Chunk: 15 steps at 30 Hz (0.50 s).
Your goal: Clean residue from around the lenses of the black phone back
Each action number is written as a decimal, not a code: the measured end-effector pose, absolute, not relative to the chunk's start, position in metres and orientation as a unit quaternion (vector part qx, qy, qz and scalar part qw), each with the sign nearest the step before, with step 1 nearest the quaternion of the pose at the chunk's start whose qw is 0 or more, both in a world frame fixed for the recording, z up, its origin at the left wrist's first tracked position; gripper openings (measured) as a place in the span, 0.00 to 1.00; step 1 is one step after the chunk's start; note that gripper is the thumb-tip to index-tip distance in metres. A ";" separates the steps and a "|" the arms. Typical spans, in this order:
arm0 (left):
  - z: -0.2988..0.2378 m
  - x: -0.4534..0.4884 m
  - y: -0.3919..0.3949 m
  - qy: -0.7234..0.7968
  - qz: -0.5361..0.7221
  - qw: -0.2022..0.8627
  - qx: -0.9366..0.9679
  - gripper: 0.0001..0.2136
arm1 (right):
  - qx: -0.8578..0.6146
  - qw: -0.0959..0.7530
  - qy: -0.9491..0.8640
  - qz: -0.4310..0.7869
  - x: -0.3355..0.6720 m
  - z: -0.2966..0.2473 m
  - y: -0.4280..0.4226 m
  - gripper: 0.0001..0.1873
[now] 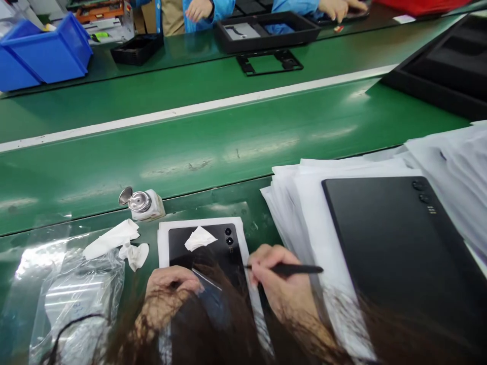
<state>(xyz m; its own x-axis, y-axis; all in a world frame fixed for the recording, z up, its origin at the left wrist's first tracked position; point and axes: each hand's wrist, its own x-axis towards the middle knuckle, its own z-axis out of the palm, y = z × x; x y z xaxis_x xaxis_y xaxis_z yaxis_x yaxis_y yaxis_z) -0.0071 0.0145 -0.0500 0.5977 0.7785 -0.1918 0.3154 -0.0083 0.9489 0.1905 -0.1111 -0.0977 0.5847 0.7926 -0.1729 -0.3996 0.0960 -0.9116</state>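
A small black tablet point(213, 253) lies back-up on white sheets point(163, 243) near the front edge, with a crumpled white wipe point(198, 238) on it. My left hand point(171, 289) pinches a clear film strip point(207, 280) over the tablet's lower part. My right hand point(279, 284) grips a thin black stylus-like tool point(292, 269) whose tip points left at the tablet's right edge. My own hair hangs across the bottom of the view and hides the lower tablet.
A larger black tablet point(395, 248) rests on a stack of white sheets point(300, 203) at right. A solvent dispenser bottle point(143, 204), used wipes point(114, 239) and plastic bags point(72, 299) lie left. Beyond the green conveyor point(213, 137) sit black trays point(266, 30), blue bins point(45, 50) and another person's hands point(200, 9).
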 end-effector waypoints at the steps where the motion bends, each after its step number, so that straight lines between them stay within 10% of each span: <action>1: -0.049 -0.006 0.015 0.402 0.196 0.566 0.693 0.07 | -0.542 0.729 -0.159 0.387 0.192 -0.103 -0.101 0.16; 15: -0.078 -0.020 0.002 0.432 0.191 0.544 0.693 0.06 | -0.594 0.732 -0.140 0.303 0.195 -0.130 -0.071 0.18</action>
